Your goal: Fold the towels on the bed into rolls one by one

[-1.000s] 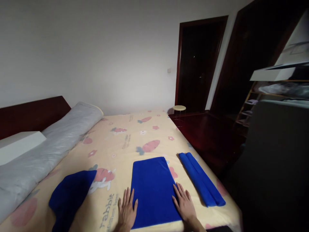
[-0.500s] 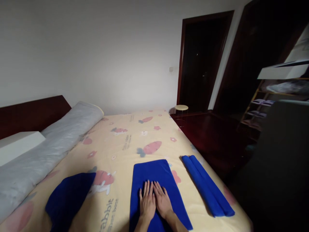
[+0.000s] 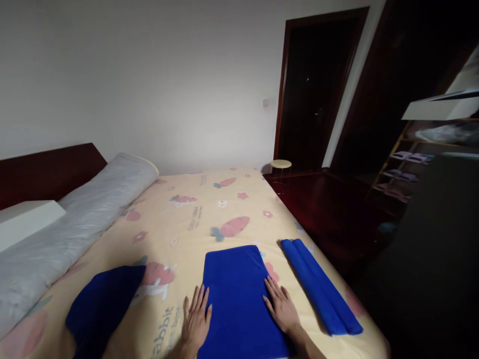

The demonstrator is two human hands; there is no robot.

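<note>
A blue cloth (image 3: 235, 294), like a towel, lies flat as a rectangle on the bed in front of me. My left hand (image 3: 197, 316) rests flat along its left edge, fingers stretched out. On the opposite edge lies my right hand (image 3: 281, 305), also flat with fingers spread. To the right, a second blue cloth (image 3: 318, 284) is rolled from both sides into two long parallel rolls. Over on the left, another blue cloth (image 3: 107, 304) lies loosely, partly in shadow. Neither hand grips anything.
The bedsheet (image 3: 194, 239) has carrot and rabbit prints. A grey rolled quilt (image 3: 101, 204) and a white box (image 3: 30, 222) lie along the headboard (image 3: 52, 169). Beyond the bed stand a round stool (image 3: 280, 163), a dark door (image 3: 322, 89) and a shelf rack (image 3: 404, 159).
Both hands came together at the middle of the flat cloth, then slid outward to its left and right edges. The cloths stay in place; the view shifted slightly.
</note>
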